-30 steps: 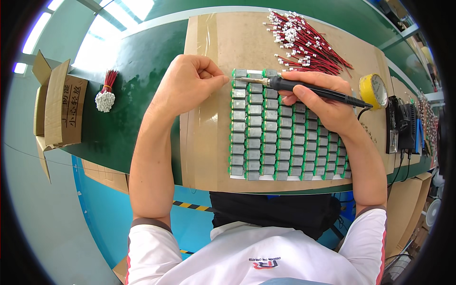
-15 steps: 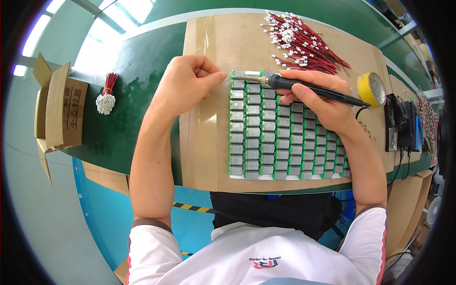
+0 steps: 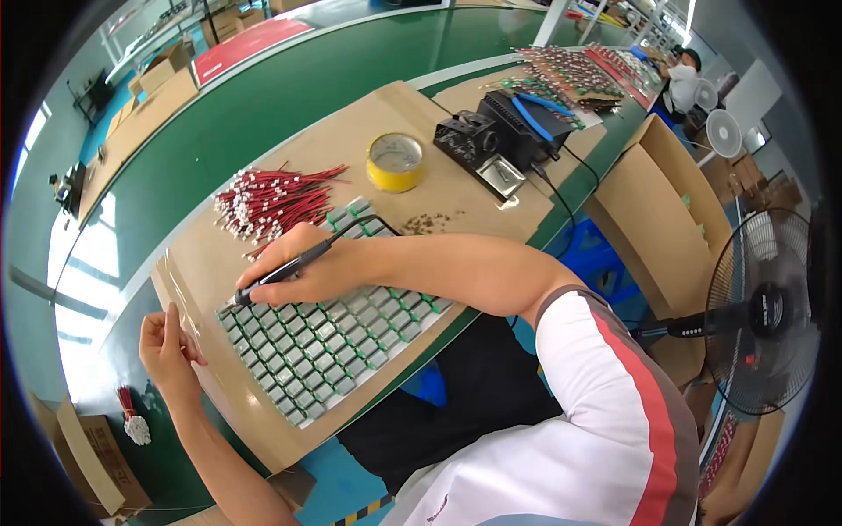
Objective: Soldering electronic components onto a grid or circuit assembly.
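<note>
My right hand (image 3: 303, 267) grips a black soldering iron (image 3: 285, 273) like a pen. The iron's tip points down-left, over the upper left corner of a tight grid of small grey blocks with green edges (image 3: 311, 351). I cannot tell whether the tip touches a block. Just left of that corner hangs my left hand (image 3: 171, 349), its fingers curled in; anything between them is too small to make out. Beyond my right hand lies a loose pile of red and black wires with white connectors (image 3: 276, 202).
A roll of yellow tape (image 3: 395, 163) and a black soldering station (image 3: 500, 131) with blue-handled pliers (image 3: 532, 116) stand on the cardboard sheet (image 3: 373, 114). A tied wire bundle (image 3: 134, 425) and an open carton (image 3: 96, 460) lie left. A fan (image 3: 765, 311) stands right; a person (image 3: 681, 83) sits far off.
The view has swung to the right, bringing the fan, soldering station and seated person into sight. My right hand keeps the soldering iron at the grid's corner; my left hand stays beside it.
</note>
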Demonstrator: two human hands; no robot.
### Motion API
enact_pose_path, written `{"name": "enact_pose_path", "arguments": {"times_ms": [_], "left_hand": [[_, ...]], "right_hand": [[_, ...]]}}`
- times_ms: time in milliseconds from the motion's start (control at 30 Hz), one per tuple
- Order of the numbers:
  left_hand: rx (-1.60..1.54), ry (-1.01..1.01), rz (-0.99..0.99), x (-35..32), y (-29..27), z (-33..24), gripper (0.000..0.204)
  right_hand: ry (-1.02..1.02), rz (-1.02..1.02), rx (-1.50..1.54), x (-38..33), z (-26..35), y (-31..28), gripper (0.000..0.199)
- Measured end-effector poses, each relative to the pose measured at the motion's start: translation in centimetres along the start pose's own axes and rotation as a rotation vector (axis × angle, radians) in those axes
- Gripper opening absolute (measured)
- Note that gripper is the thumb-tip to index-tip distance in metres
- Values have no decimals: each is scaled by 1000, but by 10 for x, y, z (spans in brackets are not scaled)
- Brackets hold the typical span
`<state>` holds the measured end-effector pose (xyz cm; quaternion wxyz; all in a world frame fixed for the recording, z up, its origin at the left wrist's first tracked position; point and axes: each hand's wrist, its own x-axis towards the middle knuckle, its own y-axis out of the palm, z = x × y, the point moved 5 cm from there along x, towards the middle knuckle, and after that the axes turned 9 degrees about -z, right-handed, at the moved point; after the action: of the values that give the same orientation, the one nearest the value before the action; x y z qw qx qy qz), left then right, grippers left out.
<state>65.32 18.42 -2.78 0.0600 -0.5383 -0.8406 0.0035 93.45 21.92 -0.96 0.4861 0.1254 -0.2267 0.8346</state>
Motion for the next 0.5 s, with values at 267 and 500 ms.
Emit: {"name": "enact_pose_path", "arguments": {"times_ms": [267,500], "left_hand": [[-35,96,-80,-6,0,-19,25],[-5,2,-52,-24,-35,11,12]], "right_hand": [[-101,-22,-62,-2,8,-8,27],[52,-60,262,3,-4,13,23]]}}
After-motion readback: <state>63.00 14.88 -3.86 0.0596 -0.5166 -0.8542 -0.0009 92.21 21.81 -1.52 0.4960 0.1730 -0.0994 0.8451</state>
